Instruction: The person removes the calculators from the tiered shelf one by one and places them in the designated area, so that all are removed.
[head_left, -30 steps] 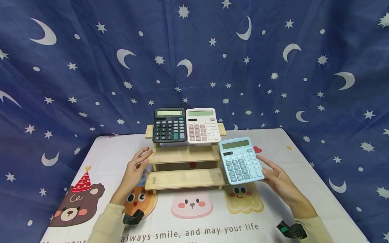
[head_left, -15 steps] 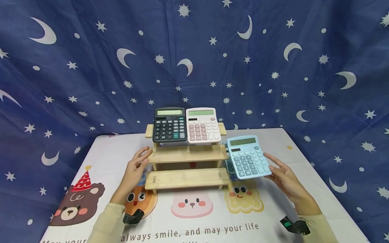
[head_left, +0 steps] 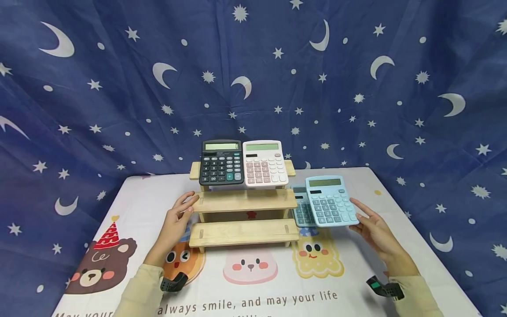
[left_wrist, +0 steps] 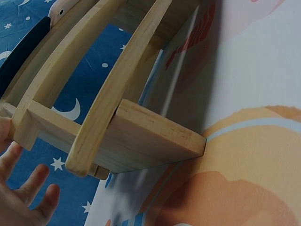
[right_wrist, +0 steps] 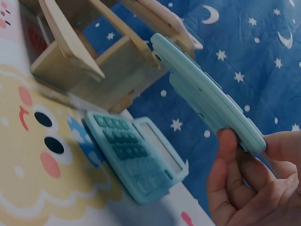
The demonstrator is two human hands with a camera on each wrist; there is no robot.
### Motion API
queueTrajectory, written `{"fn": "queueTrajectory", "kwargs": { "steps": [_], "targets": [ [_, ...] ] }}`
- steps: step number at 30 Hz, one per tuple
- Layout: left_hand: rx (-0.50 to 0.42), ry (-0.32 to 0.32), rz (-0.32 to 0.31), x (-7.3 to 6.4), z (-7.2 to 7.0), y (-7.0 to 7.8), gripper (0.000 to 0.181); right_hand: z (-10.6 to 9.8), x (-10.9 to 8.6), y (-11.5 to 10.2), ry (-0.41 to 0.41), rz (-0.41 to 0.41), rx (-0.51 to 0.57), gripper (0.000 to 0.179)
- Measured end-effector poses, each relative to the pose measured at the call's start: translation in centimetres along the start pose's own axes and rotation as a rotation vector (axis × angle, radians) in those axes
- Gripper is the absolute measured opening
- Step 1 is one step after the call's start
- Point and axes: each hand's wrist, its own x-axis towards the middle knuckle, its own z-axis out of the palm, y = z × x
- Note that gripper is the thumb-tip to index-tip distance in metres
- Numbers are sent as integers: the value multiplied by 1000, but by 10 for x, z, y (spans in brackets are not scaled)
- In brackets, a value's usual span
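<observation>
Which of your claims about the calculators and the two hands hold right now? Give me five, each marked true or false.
1. The right hand holds a light blue calculator. True.
2. The right hand also holds the second blue calculator. False: the second blue calculator rests on the tablecloth.
3. The black calculator and white calculator sit side by side on the top shelf. True.
4. The white calculator is left of the black calculator. False: it is on the right.
5. The left hand touches the middle shelf. True.
</observation>
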Motion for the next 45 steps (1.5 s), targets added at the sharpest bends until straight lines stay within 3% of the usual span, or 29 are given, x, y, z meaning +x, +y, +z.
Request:
{"fn": "queueTrajectory", "kwargs": {
  "steps": [10, 45],
  "targets": [
    [-5, 3, -8, 0, -1, 1, 40, -19, 7, 9, 15, 19, 85, 60],
    [7, -4, -25, -1, -1, 4, 40, -71, 12, 27, 129, 142, 18, 67]
  ]
}}
